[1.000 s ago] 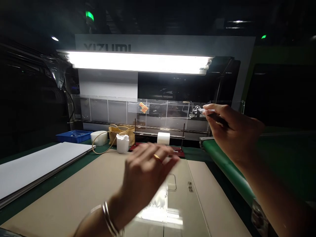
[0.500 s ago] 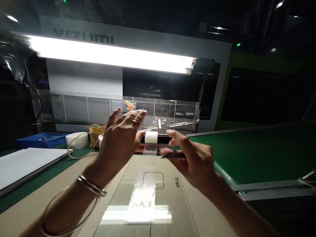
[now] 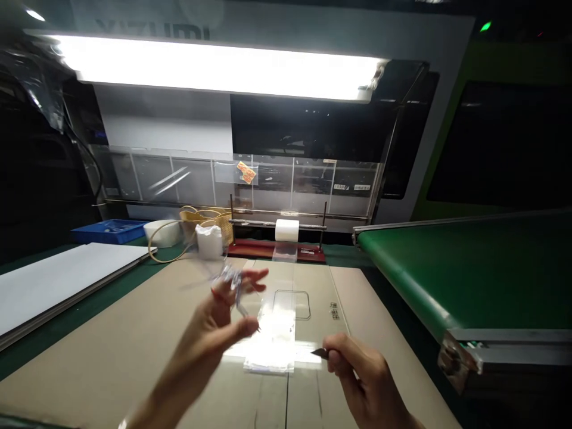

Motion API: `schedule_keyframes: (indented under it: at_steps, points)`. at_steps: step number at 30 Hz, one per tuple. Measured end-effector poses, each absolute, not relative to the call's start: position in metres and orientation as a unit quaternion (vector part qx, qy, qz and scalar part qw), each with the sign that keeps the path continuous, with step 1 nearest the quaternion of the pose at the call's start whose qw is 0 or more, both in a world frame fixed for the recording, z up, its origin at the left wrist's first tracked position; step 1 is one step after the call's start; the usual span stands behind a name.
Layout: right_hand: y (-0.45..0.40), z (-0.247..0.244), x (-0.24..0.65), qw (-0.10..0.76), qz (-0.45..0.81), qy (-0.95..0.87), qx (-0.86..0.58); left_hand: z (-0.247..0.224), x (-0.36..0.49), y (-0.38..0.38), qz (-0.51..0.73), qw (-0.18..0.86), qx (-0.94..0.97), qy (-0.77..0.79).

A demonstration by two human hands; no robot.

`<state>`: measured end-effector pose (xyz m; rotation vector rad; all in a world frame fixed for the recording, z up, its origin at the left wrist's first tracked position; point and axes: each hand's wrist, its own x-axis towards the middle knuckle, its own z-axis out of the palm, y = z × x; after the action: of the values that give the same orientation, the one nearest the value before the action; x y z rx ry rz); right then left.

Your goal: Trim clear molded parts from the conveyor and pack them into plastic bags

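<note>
Plastic piece (image 3: 231,276), clear, motion-blurred: now with left hand (image 3: 208,335), apparently hooked among parted fingers; formerly at right hand (image 3: 366,372). Right grip: closed on dark blade (image 3: 320,353), beside glossy film strip (image 3: 270,351).

Your left hand (image 3: 214,328) and right hand (image 3: 364,369) making two, one blade (image 3: 320,353), clear plastic (image 3: 231,275) too blurred to count, one blue tray (image 3: 109,231), one green belt (image 3: 429,268), two upright rods (image 3: 325,217), one mounted roll (image 3: 286,230).
</note>
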<state>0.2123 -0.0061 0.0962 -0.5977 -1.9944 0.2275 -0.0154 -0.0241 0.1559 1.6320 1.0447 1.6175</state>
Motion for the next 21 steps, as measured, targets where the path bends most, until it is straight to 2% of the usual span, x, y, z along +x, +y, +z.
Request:
schedule_keyframes:
  at_steps: [2, 6, 13, 21]
  points:
    - [-0.008, 0.087, 0.209, 0.489, 0.118, -0.828, -0.247, 0.115, -0.002, -0.042, 0.654, 0.393, 0.544, 0.351]
    - [-0.019, 0.067, 0.195, 0.489, 0.129, -0.815, -0.283, 0.069, 0.029, -0.079, 0.707, 0.459, 0.43, 0.325]
    - [-0.034, 0.045, 0.181, 0.453, 0.05, -0.827, -0.33, 0.052, 0.044, -0.11, 0.752, 0.433, 0.349, 0.354]
    - [-0.04, 0.045, 0.178, 0.438, 0.026, -0.84, -0.321, 0.045, 0.029, -0.12, 0.721, 0.424, 0.418, 0.354]
